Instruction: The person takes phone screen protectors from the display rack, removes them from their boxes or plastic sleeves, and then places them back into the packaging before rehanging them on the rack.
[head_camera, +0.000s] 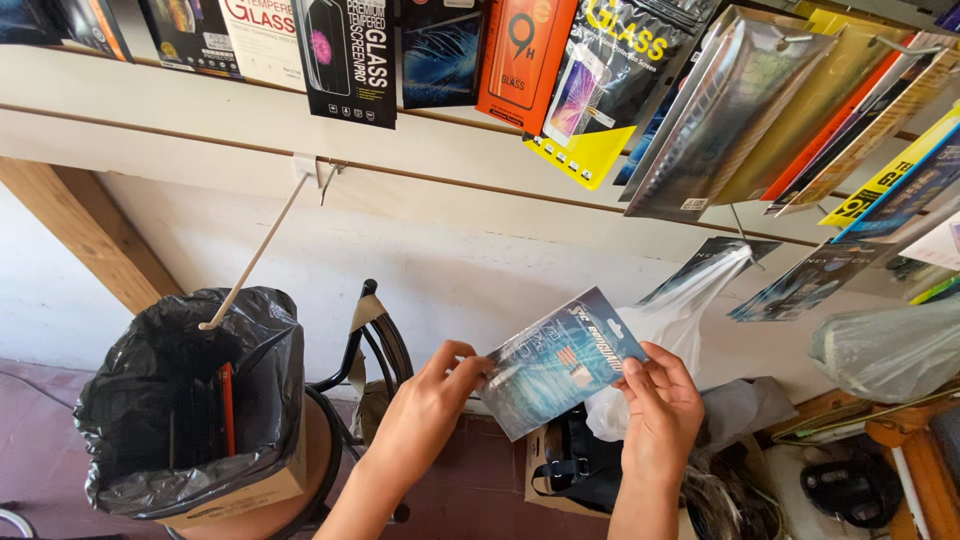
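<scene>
Against a pale slat wall (200, 130) hung above the fingers with flat packages, black, orange (522, 62) and yellow, a blue-grey flat packet (560, 362) pinched at its edges between left hand (432, 395) and right hand (655, 400), likely to slip toward the bag-lined box (190, 400) left of the fingers if either thin grip loosens.

Getting bright, even daylight, seemingly from right. White wall (450, 250) reading slightly washed out. Glare streaking across glossy hanging packages (740, 110) upper right. Bin liner (150, 400) swallowing detail in shadow. Wide-angle lens bending shelf edges. Focus holding sharp centre, softening corners.
</scene>
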